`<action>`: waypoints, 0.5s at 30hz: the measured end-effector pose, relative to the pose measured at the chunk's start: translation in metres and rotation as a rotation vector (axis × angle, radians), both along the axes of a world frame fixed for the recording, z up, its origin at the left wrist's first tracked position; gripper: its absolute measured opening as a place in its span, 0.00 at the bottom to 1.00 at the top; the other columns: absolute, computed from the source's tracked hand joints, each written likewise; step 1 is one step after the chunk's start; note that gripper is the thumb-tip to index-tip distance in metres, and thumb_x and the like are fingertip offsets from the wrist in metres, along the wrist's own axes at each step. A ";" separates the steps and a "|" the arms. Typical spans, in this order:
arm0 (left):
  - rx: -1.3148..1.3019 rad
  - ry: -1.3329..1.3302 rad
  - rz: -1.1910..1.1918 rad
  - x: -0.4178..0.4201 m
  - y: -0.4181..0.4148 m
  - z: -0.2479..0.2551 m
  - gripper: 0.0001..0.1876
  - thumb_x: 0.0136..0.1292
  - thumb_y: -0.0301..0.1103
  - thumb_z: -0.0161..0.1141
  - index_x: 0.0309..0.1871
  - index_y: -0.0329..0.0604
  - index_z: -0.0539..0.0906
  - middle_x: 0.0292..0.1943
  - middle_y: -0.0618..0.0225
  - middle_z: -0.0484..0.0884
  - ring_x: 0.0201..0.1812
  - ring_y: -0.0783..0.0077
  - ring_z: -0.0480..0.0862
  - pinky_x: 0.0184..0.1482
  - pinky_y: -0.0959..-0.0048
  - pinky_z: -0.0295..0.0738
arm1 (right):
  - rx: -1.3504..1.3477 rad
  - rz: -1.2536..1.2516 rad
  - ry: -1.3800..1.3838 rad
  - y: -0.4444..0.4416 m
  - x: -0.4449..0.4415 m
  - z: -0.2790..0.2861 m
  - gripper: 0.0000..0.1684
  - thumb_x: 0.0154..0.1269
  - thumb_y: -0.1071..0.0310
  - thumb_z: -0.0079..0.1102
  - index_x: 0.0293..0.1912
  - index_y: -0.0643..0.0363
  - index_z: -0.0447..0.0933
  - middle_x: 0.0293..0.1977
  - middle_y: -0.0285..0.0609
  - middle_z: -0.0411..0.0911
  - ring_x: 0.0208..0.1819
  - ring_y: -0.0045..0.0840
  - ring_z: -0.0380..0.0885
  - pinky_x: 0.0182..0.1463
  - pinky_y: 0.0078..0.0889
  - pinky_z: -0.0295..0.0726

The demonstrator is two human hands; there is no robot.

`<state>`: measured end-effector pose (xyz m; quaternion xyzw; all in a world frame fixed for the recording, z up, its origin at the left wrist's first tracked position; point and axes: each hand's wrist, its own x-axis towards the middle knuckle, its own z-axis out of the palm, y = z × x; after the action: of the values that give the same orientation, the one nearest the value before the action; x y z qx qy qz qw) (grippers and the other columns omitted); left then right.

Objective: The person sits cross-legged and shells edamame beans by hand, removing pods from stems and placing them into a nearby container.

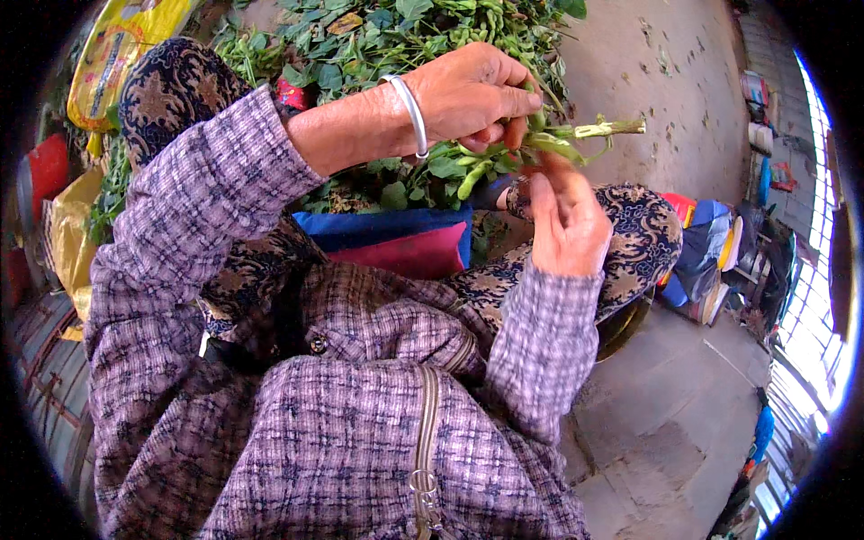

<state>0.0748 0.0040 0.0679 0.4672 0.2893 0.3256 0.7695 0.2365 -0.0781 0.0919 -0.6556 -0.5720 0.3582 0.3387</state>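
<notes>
My left hand (482,94), with a silver bangle (410,116) at the wrist, grips a green bean plant stalk over the heap. The stalk's pale cut end (611,128) sticks out to the right. Green pods (476,179), which look like soybeans, hang from the plant below my left fingers. Just beneath, my right hand (570,216) reaches up to the pods. It is blurred, and its fingertips are partly hidden, so I cannot tell whether they pinch a pod.
A heap of leafy bean plants (378,47) lies ahead. Between my patterned trouser legs sits a blue and pink object (405,246). At left are a yellow sack (121,61) and a red container (47,169). Bagged items (702,250) stand at right on the concrete floor (661,418).
</notes>
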 end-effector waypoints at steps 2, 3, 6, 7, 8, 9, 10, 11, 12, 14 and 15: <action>-0.011 -0.011 -0.036 0.001 -0.001 0.003 0.13 0.65 0.36 0.49 0.43 0.34 0.74 0.17 0.74 0.73 0.14 0.90 0.62 0.14 0.88 0.53 | 0.127 -0.093 0.073 0.005 0.004 -0.012 0.14 0.57 0.72 0.58 0.43 0.67 0.73 0.38 0.45 0.79 0.39 0.24 0.79 0.42 0.24 0.76; -0.018 -0.012 -0.052 0.001 -0.002 0.005 0.13 0.65 0.36 0.49 0.43 0.34 0.74 0.17 0.74 0.73 0.14 0.90 0.62 0.14 0.88 0.53 | 0.169 -0.062 0.046 0.005 0.005 -0.017 0.15 0.56 0.71 0.59 0.43 0.67 0.73 0.38 0.46 0.79 0.39 0.24 0.79 0.42 0.24 0.76; -0.015 -0.041 -0.094 0.002 -0.005 0.002 0.13 0.65 0.37 0.49 0.43 0.34 0.75 0.17 0.75 0.72 0.13 0.91 0.61 0.14 0.88 0.52 | 0.391 0.082 -0.169 0.011 0.009 -0.037 0.20 0.53 0.66 0.64 0.43 0.66 0.73 0.40 0.49 0.77 0.39 0.29 0.79 0.43 0.28 0.77; -0.017 -0.049 -0.111 0.003 -0.005 0.002 0.13 0.65 0.36 0.49 0.43 0.34 0.75 0.17 0.75 0.72 0.13 0.91 0.61 0.14 0.88 0.52 | 0.330 0.025 -0.153 0.010 0.008 -0.037 0.20 0.52 0.65 0.64 0.43 0.65 0.73 0.40 0.50 0.77 0.39 0.30 0.79 0.43 0.29 0.77; -0.026 -0.056 -0.122 0.003 -0.004 0.004 0.13 0.65 0.37 0.49 0.43 0.34 0.75 0.16 0.76 0.72 0.13 0.91 0.60 0.14 0.88 0.51 | 0.268 -0.032 -0.137 0.010 0.003 -0.035 0.20 0.52 0.64 0.65 0.43 0.65 0.73 0.40 0.50 0.77 0.39 0.31 0.79 0.43 0.29 0.77; -0.030 -0.054 -0.119 0.002 -0.004 0.005 0.13 0.65 0.37 0.49 0.43 0.34 0.75 0.16 0.76 0.72 0.13 0.91 0.60 0.14 0.88 0.51 | 0.208 -0.085 -0.115 0.011 -0.002 -0.032 0.21 0.52 0.64 0.65 0.43 0.65 0.74 0.39 0.50 0.77 0.39 0.32 0.79 0.43 0.30 0.76; -0.034 -0.053 -0.117 0.002 -0.004 0.005 0.13 0.65 0.37 0.49 0.43 0.34 0.75 0.16 0.76 0.72 0.13 0.91 0.60 0.14 0.88 0.51 | 0.284 -0.038 -0.288 0.013 -0.003 -0.033 0.22 0.55 0.75 0.61 0.51 0.61 0.71 0.39 0.40 0.77 0.39 0.22 0.76 0.46 0.24 0.74; -0.038 -0.053 -0.114 0.001 -0.004 0.006 0.14 0.65 0.37 0.49 0.43 0.34 0.75 0.16 0.76 0.72 0.13 0.91 0.60 0.14 0.88 0.51 | 0.310 -0.036 -0.205 0.016 -0.001 -0.038 0.21 0.54 0.71 0.62 0.48 0.63 0.72 0.39 0.42 0.78 0.39 0.24 0.77 0.45 0.25 0.74; -0.025 -0.052 -0.145 0.001 -0.003 0.007 0.14 0.65 0.37 0.49 0.43 0.34 0.75 0.16 0.76 0.72 0.13 0.91 0.60 0.14 0.88 0.51 | 0.335 -0.035 -0.125 0.019 0.004 -0.044 0.21 0.53 0.67 0.64 0.46 0.64 0.73 0.38 0.45 0.78 0.38 0.27 0.78 0.44 0.26 0.75; 0.000 -0.052 -0.206 -0.002 0.000 0.012 0.14 0.65 0.38 0.49 0.43 0.34 0.75 0.16 0.75 0.72 0.13 0.91 0.60 0.14 0.88 0.51 | 0.337 -0.035 0.117 0.020 0.006 -0.045 0.22 0.50 0.64 0.67 0.42 0.67 0.74 0.35 0.45 0.79 0.37 0.25 0.78 0.41 0.26 0.76; 0.034 -0.016 -0.218 -0.006 0.002 0.016 0.14 0.64 0.38 0.50 0.43 0.34 0.75 0.16 0.75 0.72 0.13 0.91 0.60 0.14 0.88 0.50 | 0.243 -0.017 0.090 0.020 0.004 -0.038 0.22 0.49 0.65 0.68 0.42 0.67 0.74 0.35 0.45 0.79 0.36 0.24 0.78 0.41 0.26 0.76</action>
<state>0.0684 0.0060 0.0837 0.5063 0.2249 0.2486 0.7946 0.2409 -0.0578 0.0542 -0.5978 -0.5899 0.3125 0.4439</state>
